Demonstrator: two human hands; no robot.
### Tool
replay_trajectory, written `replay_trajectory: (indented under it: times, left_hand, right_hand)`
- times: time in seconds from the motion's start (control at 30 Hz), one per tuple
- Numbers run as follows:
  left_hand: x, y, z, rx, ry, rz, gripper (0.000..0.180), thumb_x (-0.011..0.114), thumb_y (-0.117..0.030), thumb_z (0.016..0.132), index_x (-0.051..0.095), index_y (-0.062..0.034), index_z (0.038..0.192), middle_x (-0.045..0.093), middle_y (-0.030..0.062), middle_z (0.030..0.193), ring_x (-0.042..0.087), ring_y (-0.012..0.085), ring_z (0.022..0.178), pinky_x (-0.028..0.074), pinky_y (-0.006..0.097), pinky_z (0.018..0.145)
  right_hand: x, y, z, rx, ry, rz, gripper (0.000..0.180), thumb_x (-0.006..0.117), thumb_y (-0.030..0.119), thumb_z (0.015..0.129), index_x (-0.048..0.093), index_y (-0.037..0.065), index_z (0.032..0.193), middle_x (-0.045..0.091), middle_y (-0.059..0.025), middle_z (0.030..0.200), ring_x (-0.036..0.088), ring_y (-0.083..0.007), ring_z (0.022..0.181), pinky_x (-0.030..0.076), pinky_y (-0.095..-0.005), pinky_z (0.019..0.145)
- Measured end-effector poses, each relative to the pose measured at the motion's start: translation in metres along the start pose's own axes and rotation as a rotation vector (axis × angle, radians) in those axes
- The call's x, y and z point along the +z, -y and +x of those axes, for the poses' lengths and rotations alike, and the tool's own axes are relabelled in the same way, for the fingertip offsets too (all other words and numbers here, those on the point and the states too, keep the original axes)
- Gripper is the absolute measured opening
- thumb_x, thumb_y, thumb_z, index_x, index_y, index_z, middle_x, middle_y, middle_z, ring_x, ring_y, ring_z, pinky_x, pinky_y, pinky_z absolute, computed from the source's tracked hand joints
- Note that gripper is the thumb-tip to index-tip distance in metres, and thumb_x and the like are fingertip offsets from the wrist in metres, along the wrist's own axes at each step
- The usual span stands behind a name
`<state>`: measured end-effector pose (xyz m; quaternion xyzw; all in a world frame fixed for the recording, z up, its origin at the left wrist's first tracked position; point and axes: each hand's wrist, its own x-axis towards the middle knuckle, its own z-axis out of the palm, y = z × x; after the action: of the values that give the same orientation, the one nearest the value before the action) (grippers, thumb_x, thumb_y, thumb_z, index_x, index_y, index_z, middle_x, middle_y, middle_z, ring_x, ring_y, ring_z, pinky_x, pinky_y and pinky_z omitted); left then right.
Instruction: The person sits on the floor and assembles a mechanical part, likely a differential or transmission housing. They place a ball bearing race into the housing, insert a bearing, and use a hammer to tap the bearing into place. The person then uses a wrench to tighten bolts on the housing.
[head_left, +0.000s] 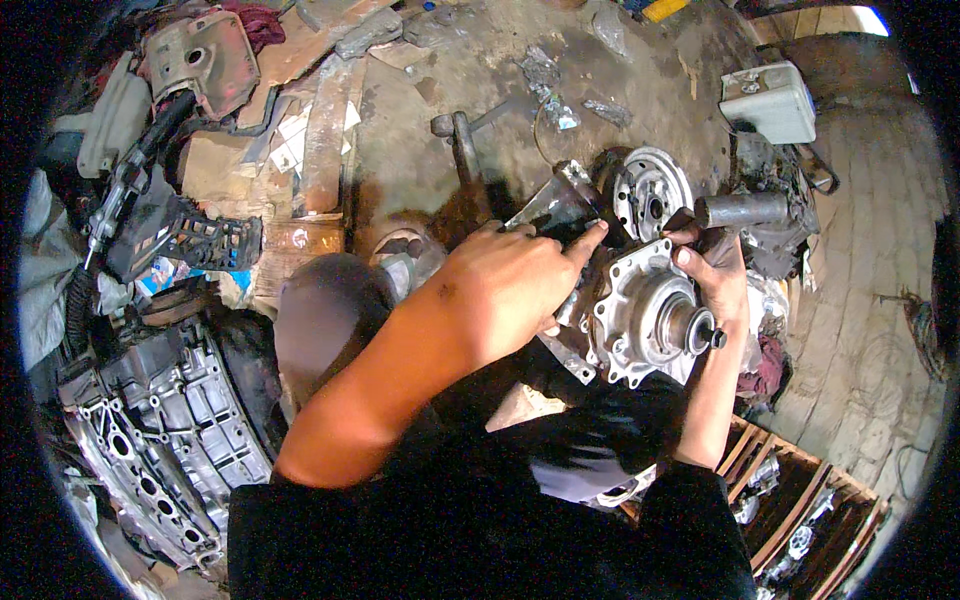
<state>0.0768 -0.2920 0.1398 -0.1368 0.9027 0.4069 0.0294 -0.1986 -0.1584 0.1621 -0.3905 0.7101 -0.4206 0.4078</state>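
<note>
While your left hand [510, 290] lies flat over a dark, greasy metal part [560, 215], index finger stretched toward the rim, your right hand [715, 275] curls around the far edge of the housing [640, 315], a pale cast-metal piece with a scalloped, bolt-holed flange and a stubby shaft. It sits on the grimy floor in front of you, below a round hub [650, 190]. What your left palm covers is hidden, so its hold can't be told.

Grimy workshop floor [640, 70] carries metal scraps [548, 85] and a grey box [770, 100].
</note>
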Motion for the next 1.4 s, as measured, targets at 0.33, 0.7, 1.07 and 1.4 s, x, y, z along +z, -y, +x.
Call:
replay_trajectory:
  times: [0.33,0.7,1.07,1.4]
  left_hand:
    - [-0.001,0.001,0.001,-0.002,0.0,0.026,0.093,0.079,-0.025,0.079,0.028,-0.004,0.154,0.069,0.023,0.099,0.068,0.0408,0.089,0.054,0.048,0.082]
    - [0.011,0.01,-0.006,-0.003,0.05,0.077,0.057,0.067,-0.032,0.088,0.054,0.0023,0.131,0.067,0.0173,0.111,0.065,0.0358,0.107,0.054,0.048,0.088]
    - [0.022,0.013,-0.009,0.021,-0.151,0.086,0.019,0.057,-0.014,0.089,0.071,-0.0053,0.097,0.069,0.0124,0.097,0.065,0.028,0.101,0.049,0.044,0.088]
    - [0.013,0.015,-0.014,-0.073,-0.127,-0.139,0.038,0.056,-0.019,0.092,0.059,-0.0032,0.127,0.069,0.015,0.103,0.065,0.0316,0.106,0.048,0.046,0.093]
  right_hand:
    - [-0.003,-0.001,0.001,0.046,-0.027,-0.001,0.067,0.087,0.009,0.07,0.049,-0.001,0.124,0.07,-0.0136,0.105,0.067,-0.024,0.099,0.053,-0.0368,0.089]
    - [-0.028,-0.015,0.019,-0.044,0.195,-0.155,0.069,0.093,0.016,0.062,0.063,-0.006,0.119,0.074,-0.0173,0.091,0.071,-0.0274,0.085,0.054,-0.0403,0.082]
    - [-0.006,-0.006,0.065,-0.285,0.636,-0.046,0.027,0.085,0.026,0.073,0.076,0.001,0.079,0.074,-0.0151,0.08,0.069,-0.0299,0.071,0.052,-0.0398,0.069]
    - [0.005,0.018,0.083,-0.279,0.876,-0.173,0.024,0.08,0.026,0.079,0.076,0.002,0.079,0.074,-0.0156,0.079,0.068,-0.0313,0.068,0.051,-0.0407,0.067]
